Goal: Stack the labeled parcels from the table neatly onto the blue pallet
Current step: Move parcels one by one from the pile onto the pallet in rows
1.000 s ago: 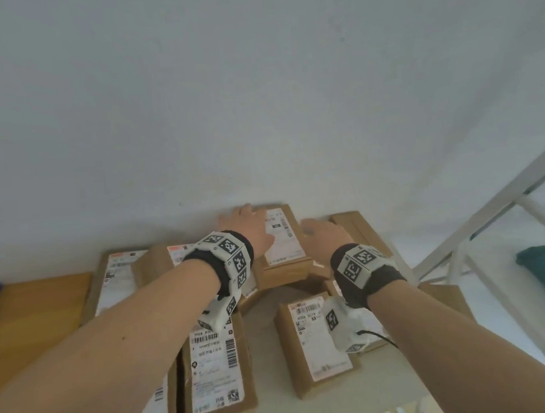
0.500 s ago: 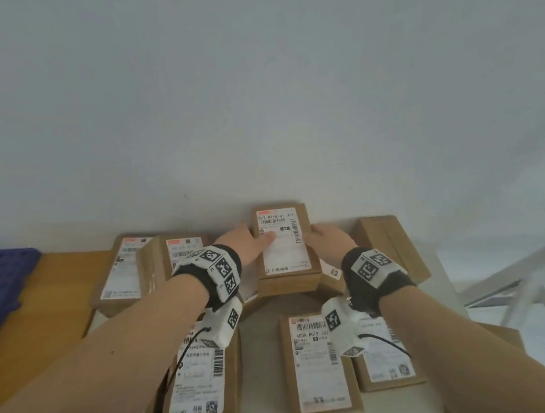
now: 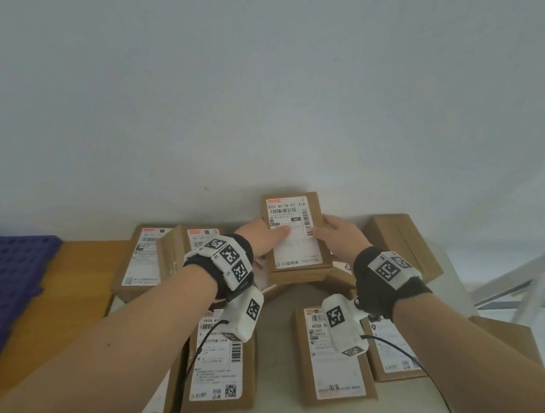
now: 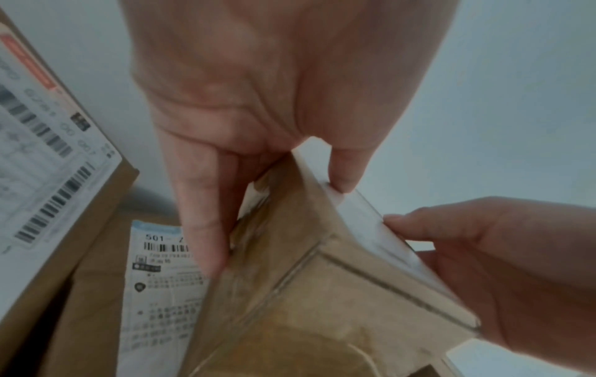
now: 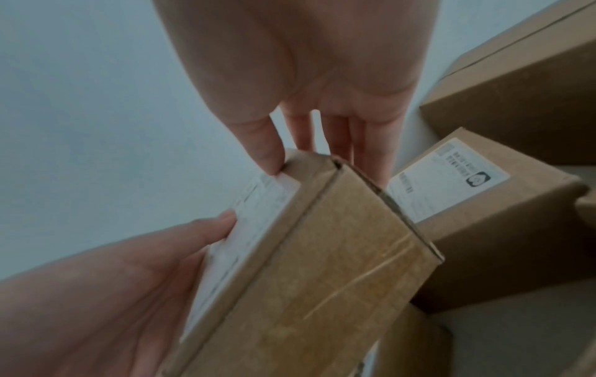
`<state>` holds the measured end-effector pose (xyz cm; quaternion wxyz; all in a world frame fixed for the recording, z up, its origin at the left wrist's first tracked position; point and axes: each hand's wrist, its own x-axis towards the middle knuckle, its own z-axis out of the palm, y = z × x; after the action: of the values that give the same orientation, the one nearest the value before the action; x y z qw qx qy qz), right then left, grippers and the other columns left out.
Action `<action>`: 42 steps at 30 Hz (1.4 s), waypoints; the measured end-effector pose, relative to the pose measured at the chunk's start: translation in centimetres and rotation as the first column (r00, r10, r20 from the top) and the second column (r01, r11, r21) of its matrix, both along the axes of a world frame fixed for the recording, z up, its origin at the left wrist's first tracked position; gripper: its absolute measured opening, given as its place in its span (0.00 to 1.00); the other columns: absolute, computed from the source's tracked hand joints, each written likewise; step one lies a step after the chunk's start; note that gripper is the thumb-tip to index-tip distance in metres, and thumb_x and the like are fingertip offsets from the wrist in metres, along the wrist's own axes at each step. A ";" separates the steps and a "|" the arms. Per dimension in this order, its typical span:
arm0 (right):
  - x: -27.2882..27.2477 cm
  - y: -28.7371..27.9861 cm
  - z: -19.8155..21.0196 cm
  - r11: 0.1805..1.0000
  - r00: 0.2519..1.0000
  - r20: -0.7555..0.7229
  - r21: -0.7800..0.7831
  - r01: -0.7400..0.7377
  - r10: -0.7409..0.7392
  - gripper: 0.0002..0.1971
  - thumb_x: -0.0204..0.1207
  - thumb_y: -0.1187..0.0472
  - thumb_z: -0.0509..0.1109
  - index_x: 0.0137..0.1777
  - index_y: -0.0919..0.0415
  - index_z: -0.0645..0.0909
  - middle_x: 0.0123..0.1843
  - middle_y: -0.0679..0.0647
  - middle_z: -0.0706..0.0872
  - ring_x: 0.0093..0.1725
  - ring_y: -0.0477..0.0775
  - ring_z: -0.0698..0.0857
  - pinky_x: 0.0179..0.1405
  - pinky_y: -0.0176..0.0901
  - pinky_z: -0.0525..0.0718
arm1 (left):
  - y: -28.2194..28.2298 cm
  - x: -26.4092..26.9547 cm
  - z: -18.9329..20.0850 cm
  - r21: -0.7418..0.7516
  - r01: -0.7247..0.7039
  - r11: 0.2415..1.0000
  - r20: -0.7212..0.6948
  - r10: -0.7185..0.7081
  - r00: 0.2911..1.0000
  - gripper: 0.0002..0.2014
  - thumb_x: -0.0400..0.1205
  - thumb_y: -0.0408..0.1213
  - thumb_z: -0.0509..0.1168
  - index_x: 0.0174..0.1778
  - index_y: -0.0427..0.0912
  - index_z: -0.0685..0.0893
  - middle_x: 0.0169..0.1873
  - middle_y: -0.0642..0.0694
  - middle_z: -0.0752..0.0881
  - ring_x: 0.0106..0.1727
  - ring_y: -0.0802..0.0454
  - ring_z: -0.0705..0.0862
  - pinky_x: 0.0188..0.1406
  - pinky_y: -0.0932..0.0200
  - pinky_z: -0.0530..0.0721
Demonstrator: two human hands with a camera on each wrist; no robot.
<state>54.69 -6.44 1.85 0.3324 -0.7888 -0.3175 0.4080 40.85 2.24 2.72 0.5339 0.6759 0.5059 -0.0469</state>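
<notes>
- Head view: nearest the camera, brown cardboard parcels lie flat on the pale table (image 3: pixel 280 359), among them one labelled "190A" (image 3: pixel 218 359) and one labelled "400A" (image 3: pixel 336 359), each with a white shipping label with barcodes on top.
- Beyond them, both hands grip a small brown cardboard parcel (image 3: pixel 295 237), held above the others near the wall (image 3: pixel 258 95); its white label reads "822 N118-01 J14" over a barcode, with a red strip along the top edge.
- Left hand (image 3: pixel 262 239) holds its left side, thumb on the label; the left wrist view shows fingers under the box.
- Right hand (image 3: pixel 340 237) holds its right side, thumb on the label edge, fingers behind.
- Clear tape runs along its near end face.
- Further back lie more labelled parcels (image 3: pixel 146 255) and a plain one (image 3: pixel 401 246).
- Far left, the blue pallet (image 3: pixel 11 286) with its grid top sits beside the table.
</notes>
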 end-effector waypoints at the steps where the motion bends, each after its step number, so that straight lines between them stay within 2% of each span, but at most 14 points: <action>1: -0.5 0.0 0.3 1.000 1.000 -0.010 0.016 0.015 -0.015 0.21 0.81 0.57 0.64 0.74 0.52 0.73 0.67 0.51 0.84 0.59 0.54 0.86 0.60 0.54 0.85 | 0.1 -0.5 0.3 0.019 -0.005 1.000 0.011 0.005 1.000 0.23 0.84 0.53 0.58 0.72 0.46 0.72 0.63 0.46 0.83 0.61 0.42 0.83 0.48 0.48 0.87; 5: -3.3 -0.2 1.6 0.992 0.996 -0.025 0.087 0.087 -0.085 0.25 0.78 0.63 0.68 0.75 0.54 0.73 0.67 0.54 0.84 0.59 0.57 0.86 0.60 0.57 0.85 | 0.6 -2.7 1.1 0.072 -0.017 0.997 0.081 0.011 0.997 0.19 0.84 0.47 0.59 0.70 0.45 0.74 0.61 0.46 0.84 0.59 0.44 0.84 0.41 0.54 0.85; 8: -5.9 -0.4 2.7 0.984 0.990 -0.048 0.114 0.138 -0.133 0.27 0.77 0.64 0.70 0.76 0.54 0.71 0.65 0.56 0.85 0.57 0.57 0.86 0.57 0.56 0.86 | 0.8 -5.2 2.0 0.059 -0.016 0.998 0.139 0.008 0.990 0.19 0.84 0.45 0.60 0.71 0.45 0.73 0.61 0.45 0.84 0.59 0.44 0.84 0.47 0.50 0.85; 12: -8.8 -0.7 3.5 0.975 0.982 -0.045 0.125 0.186 -0.181 0.28 0.74 0.64 0.72 0.75 0.53 0.73 0.61 0.57 0.87 0.55 0.58 0.87 0.57 0.57 0.87 | 1.0 -8.1 2.7 0.043 -0.034 0.998 0.198 0.025 0.980 0.17 0.84 0.44 0.60 0.69 0.45 0.74 0.60 0.45 0.85 0.57 0.46 0.85 0.47 0.50 0.85; 17: -12.4 -1.6 4.8 0.959 0.968 -0.072 0.131 0.250 -0.242 0.29 0.75 0.65 0.71 0.76 0.54 0.71 0.62 0.56 0.86 0.56 0.57 0.87 0.54 0.52 0.88 | 0.5 -11.3 3.8 0.092 0.046 0.995 0.223 -0.066 0.973 0.15 0.85 0.44 0.60 0.65 0.45 0.76 0.57 0.47 0.86 0.51 0.49 0.85 0.33 0.59 0.82; 20: -14.3 -2.7 5.4 0.948 0.957 -0.076 0.141 0.287 -0.279 0.29 0.76 0.66 0.71 0.77 0.54 0.70 0.62 0.56 0.86 0.56 0.57 0.88 0.54 0.53 0.88 | 0.1 -12.8 4.2 0.094 0.081 0.992 0.249 -0.102 0.963 0.15 0.84 0.45 0.60 0.65 0.45 0.76 0.55 0.48 0.86 0.48 0.51 0.85 0.33 0.59 0.82; 23: -16.0 -3.9 5.8 0.936 0.948 -0.085 0.153 0.316 -0.306 0.29 0.76 0.66 0.71 0.77 0.55 0.71 0.63 0.56 0.86 0.57 0.58 0.88 0.56 0.56 0.87 | -0.9 -14.2 4.6 0.086 0.098 0.991 0.264 -0.117 0.957 0.11 0.85 0.45 0.60 0.60 0.46 0.78 0.50 0.50 0.86 0.45 0.53 0.85 0.32 0.61 0.82; 27: -18.2 -5.5 6.4 0.929 0.944 -0.109 0.173 0.328 -0.312 0.27 0.76 0.67 0.71 0.76 0.55 0.72 0.63 0.56 0.86 0.56 0.57 0.88 0.55 0.54 0.88 | -2.6 -16.7 5.5 0.083 0.092 0.992 0.285 -0.112 0.952 0.14 0.84 0.44 0.61 0.63 0.44 0.77 0.53 0.47 0.86 0.48 0.50 0.85 0.37 0.58 0.84; 30: -20.3 -6.6 6.9 0.924 0.943 -0.127 0.198 0.328 -0.308 0.28 0.76 0.67 0.70 0.76 0.55 0.72 0.62 0.56 0.87 0.56 0.56 0.88 0.48 0.48 0.89 | -3.8 -19.0 6.1 0.113 0.081 0.990 0.282 -0.110 0.953 0.15 0.84 0.45 0.61 0.64 0.44 0.78 0.55 0.46 0.87 0.52 0.47 0.87 0.46 0.52 0.86; 35: -24.7 -9.4 7.3 0.924 0.954 -0.156 0.252 0.288 -0.255 0.28 0.77 0.68 0.69 0.76 0.55 0.70 0.64 0.55 0.86 0.56 0.55 0.87 0.48 0.46 0.87 | -7.0 -23.7 6.8 0.184 0.039 0.982 0.271 -0.088 0.958 0.06 0.84 0.45 0.61 0.54 0.50 0.77 0.54 0.49 0.86 0.54 0.46 0.86 0.54 0.46 0.87; 37: -26.7 -10.6 7.0 0.923 0.954 -0.171 0.259 0.284 -0.245 0.28 0.76 0.68 0.70 0.76 0.54 0.70 0.62 0.55 0.86 0.56 0.55 0.87 0.51 0.49 0.87 | -8.8 -26.0 7.0 0.181 0.023 0.983 0.259 -0.070 0.963 0.12 0.84 0.46 0.61 0.60 0.47 0.78 0.57 0.48 0.86 0.55 0.46 0.86 0.51 0.47 0.87; 39: -28.8 -11.8 6.4 0.922 0.952 -0.197 0.266 0.281 -0.233 0.27 0.76 0.68 0.70 0.75 0.54 0.72 0.60 0.53 0.88 0.55 0.54 0.87 0.55 0.52 0.87 | -10.5 -28.5 7.1 0.194 0.015 0.981 0.238 -0.062 0.969 0.17 0.84 0.46 0.61 0.67 0.44 0.77 0.60 0.46 0.85 0.53 0.48 0.86 0.40 0.55 0.86; 40: -29.9 -12.3 6.1 0.924 0.953 -0.210 0.268 0.272 -0.220 0.26 0.76 0.69 0.69 0.74 0.55 0.74 0.58 0.52 0.88 0.54 0.54 0.87 0.55 0.52 0.87 | -11.4 -29.7 7.1 0.199 0.013 0.980 0.234 -0.060 0.970 0.16 0.84 0.45 0.60 0.67 0.44 0.77 0.60 0.46 0.85 0.52 0.49 0.85 0.38 0.57 0.84; 42: -32.2 -13.1 5.5 0.928 0.950 -0.246 0.268 0.258 -0.193 0.25 0.76 0.69 0.69 0.73 0.55 0.75 0.56 0.52 0.88 0.53 0.53 0.87 0.53 0.50 0.87 | -12.8 -32.3 7.2 0.206 -0.017 0.978 0.229 -0.032 0.973 0.11 0.85 0.44 0.60 0.61 0.47 0.78 0.58 0.47 0.85 0.52 0.48 0.84 0.41 0.56 0.83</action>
<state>22.45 -19.55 7.40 0.5245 -0.7122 -0.2440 0.3976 8.52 -10.57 9.88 0.5157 0.7305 0.4399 0.0829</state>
